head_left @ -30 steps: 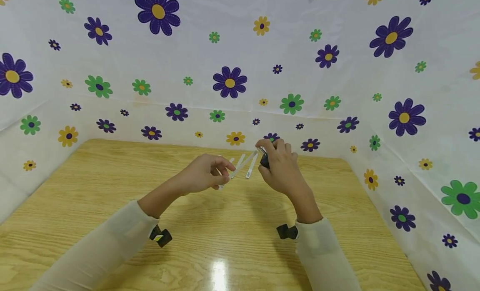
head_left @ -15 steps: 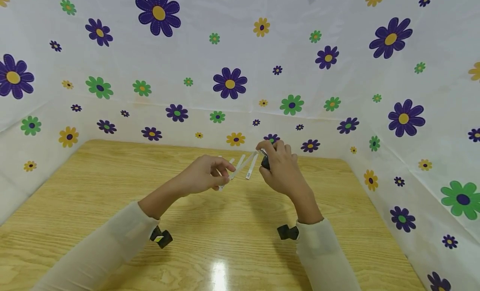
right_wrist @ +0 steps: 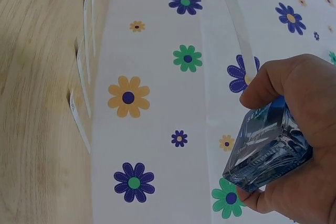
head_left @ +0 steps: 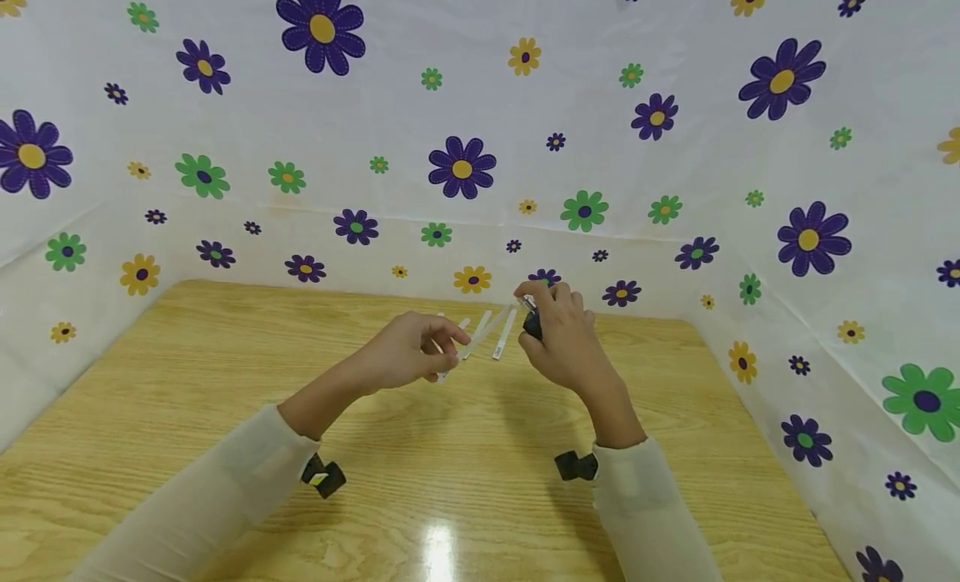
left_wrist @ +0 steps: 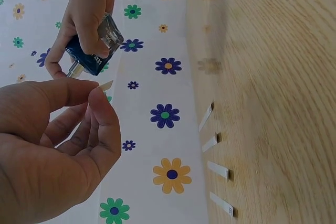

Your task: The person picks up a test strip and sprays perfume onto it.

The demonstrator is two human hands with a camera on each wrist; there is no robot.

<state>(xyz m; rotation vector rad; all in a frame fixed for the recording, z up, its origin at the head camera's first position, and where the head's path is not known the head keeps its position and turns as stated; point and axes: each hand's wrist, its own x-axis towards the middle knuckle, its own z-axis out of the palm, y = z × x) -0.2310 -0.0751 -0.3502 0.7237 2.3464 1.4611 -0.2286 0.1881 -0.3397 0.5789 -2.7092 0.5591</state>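
My left hand (head_left: 416,348) pinches the end of a long white paper strip (right_wrist: 239,19) between thumb and forefinger. The strip slants up toward the right hand over the back of the table. My right hand (head_left: 564,336) grips a dark blue glass perfume bottle (right_wrist: 268,153), which is tilted. In the left wrist view, its silver spray neck (left_wrist: 75,70) points toward the strip, and a fingertip of the right hand lies at the spray top. Several other white paper strips (left_wrist: 219,170) lie spaced in a row on the table, some printed at one end.
The wooden table (head_left: 420,482) reaches back to a white cloth (head_left: 390,107) printed with flowers, which also rises at both sides. A small black device is worn at the left cuff (head_left: 324,475) and another at the right cuff (head_left: 576,465).
Both hands keep nearly the same place and grip on the strip and the perfume bottle. The head view has shifted very slightly. The held strip looks a little fainter near the bottle.
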